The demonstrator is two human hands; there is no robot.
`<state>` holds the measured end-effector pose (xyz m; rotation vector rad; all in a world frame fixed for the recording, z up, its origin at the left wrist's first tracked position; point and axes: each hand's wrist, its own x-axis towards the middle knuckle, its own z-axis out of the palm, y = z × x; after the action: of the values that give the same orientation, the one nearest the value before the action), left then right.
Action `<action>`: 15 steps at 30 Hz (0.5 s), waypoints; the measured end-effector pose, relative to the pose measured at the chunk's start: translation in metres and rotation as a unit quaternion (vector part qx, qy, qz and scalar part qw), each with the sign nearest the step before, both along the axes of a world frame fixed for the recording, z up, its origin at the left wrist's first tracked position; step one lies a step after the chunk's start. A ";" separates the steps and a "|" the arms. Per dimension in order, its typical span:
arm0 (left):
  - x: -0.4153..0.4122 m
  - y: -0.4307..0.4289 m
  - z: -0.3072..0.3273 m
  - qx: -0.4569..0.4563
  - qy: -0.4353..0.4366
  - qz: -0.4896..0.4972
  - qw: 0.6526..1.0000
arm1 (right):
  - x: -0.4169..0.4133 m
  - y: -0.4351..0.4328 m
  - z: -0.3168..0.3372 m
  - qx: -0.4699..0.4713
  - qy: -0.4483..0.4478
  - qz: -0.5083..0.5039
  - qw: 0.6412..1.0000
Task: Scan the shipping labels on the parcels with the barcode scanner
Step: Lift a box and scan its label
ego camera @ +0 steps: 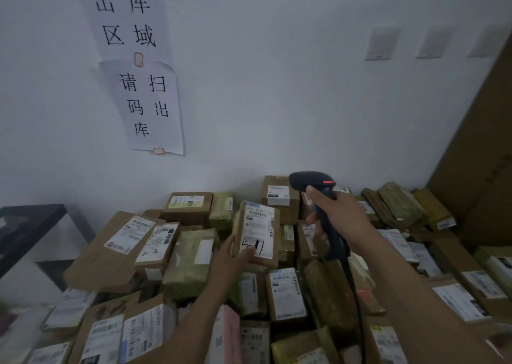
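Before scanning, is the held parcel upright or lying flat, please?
Upright: the left hand holds the parcel on end, label facing the camera.

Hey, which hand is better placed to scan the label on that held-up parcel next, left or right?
Right. The right hand grips the barcode scanner, raised just right of the parcel, while the left hand is busy holding that parcel with its label facing the camera.

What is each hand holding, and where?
Left hand grips a small brown parcel by its lower edge; right hand grips the barcode scanner by its handle.
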<state>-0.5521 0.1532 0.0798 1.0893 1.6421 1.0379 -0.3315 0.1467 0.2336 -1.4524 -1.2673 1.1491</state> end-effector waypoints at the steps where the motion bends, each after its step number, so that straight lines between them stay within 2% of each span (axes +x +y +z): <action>1: 0.008 0.008 -0.001 -0.015 0.005 -0.015 1.000 | 0.004 0.008 0.000 0.001 0.003 -0.009 1.000; 4: 0.030 0.034 -0.010 -0.071 0.006 -0.036 0.997 | 0.014 0.032 -0.004 0.010 -0.014 -0.020 1.000; 9: 0.060 0.080 -0.030 -0.107 -0.019 0.008 0.994 | 0.025 0.064 -0.033 -0.002 -0.020 -0.015 1.000; 15: 0.089 0.117 -0.046 -0.091 0.101 -0.016 0.991 | 0.030 0.095 -0.063 -0.022 -0.013 -0.034 0.999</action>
<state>-0.4635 0.2705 0.0340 1.1224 1.8358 0.7586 -0.3018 0.2417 0.1707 -1.5360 -1.2082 1.1238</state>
